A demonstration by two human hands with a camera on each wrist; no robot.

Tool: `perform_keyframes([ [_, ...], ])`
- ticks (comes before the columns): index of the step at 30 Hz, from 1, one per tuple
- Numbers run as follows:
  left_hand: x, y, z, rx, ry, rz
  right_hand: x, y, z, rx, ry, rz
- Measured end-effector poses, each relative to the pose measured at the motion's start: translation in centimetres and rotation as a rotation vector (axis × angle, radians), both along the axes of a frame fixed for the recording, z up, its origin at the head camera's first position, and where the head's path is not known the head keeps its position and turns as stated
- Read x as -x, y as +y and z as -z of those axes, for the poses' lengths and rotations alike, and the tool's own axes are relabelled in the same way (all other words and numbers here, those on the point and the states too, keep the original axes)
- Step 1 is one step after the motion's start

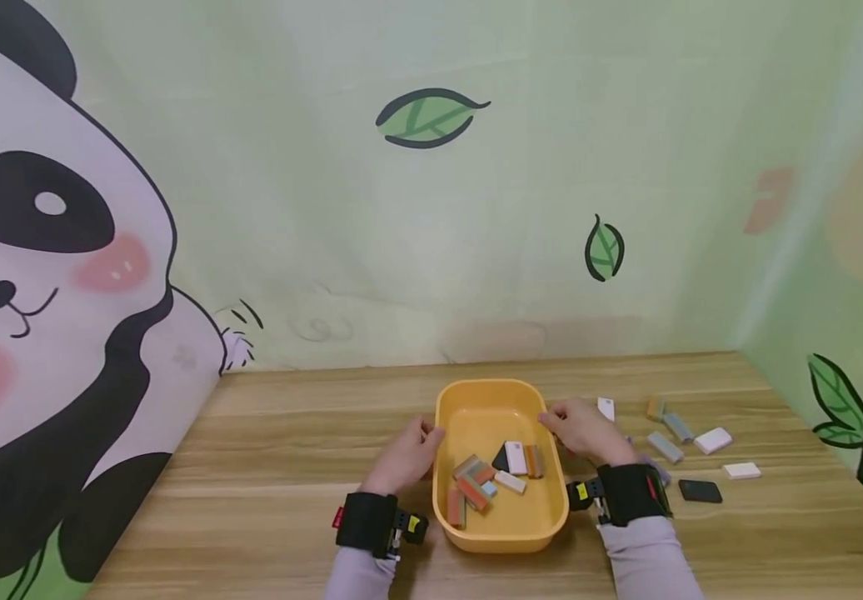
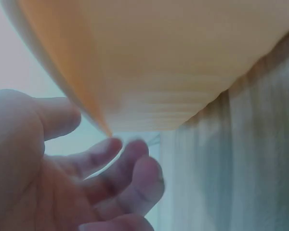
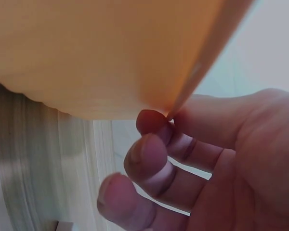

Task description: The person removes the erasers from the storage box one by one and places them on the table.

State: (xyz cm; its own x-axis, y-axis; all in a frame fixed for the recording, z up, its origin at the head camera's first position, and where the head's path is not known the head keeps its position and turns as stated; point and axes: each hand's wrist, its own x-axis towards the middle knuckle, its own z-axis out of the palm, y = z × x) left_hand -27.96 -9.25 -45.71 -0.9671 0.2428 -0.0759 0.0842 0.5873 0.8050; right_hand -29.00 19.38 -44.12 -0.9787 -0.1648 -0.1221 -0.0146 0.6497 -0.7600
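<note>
A yellow plastic basin [image 1: 502, 533] stands on the wooden table, holding several small rectangular blocks in its lower half. Orange-and-grey blocks [image 1: 472, 493] lie heaped at its left side, with a white block [image 1: 516, 457] to their right. On the basin's left rim, my left hand [image 1: 405, 457] pinches the edge between thumb and fingers. The left wrist view shows its thumb [image 2: 60, 117] against the rim and the other fingers loosely bent. My right hand [image 1: 587, 429] pinches the opposite rim; in the right wrist view its thumb [image 3: 207, 118] and forefinger meet there.
Right of the basin, more blocks lie scattered: a grey one [image 1: 665, 447], a white one [image 1: 713, 440], a black one [image 1: 700, 491] and others. Some are partly hidden behind my right hand. A green printed backdrop [image 1: 311, 208] rises behind the table.
</note>
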Motion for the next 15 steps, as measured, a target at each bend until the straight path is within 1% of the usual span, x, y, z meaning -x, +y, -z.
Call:
perform_keyframes([
  [2, 0.0, 0.1, -0.2, 0.036, 0.078, -0.034, 0.0, 0.0, 0.0, -0.011, 0.004, 0.0],
  [4, -0.1, 0.4, -0.5, 0.079, 0.183, -0.055, 0.0, 0.0, 0.0, -0.017, 0.008, 0.002],
  [6, -0.2, 0.8, -1.0, 0.14, 0.306, -0.063, 0.0, -0.1, -0.1, -0.025, 0.014, 0.004],
  [8, -0.4, 1.3, -1.5, 0.207, 0.416, -0.05, 0.0, 0.0, -0.1, -0.034, 0.017, 0.003],
  [10, -0.7, 1.7, -2.0, 0.276, 0.506, -0.016, -0.1, 0.0, -0.1, -0.039, 0.017, 0.001],
  [11, -0.9, 2.0, -2.3, 0.31, 0.535, 0.012, -0.1, -0.1, -0.1, -0.04, 0.016, 0.002],
  [13, -1.3, 2.5, -2.7, 0.376, 0.564, 0.082, -0.1, 0.0, -0.1, -0.041, 0.015, 0.004],
  [15, -1.8, 2.9, -3.0, 0.424, 0.558, 0.16, -0.1, 0.0, -0.1, -0.045, 0.018, 0.006],
])
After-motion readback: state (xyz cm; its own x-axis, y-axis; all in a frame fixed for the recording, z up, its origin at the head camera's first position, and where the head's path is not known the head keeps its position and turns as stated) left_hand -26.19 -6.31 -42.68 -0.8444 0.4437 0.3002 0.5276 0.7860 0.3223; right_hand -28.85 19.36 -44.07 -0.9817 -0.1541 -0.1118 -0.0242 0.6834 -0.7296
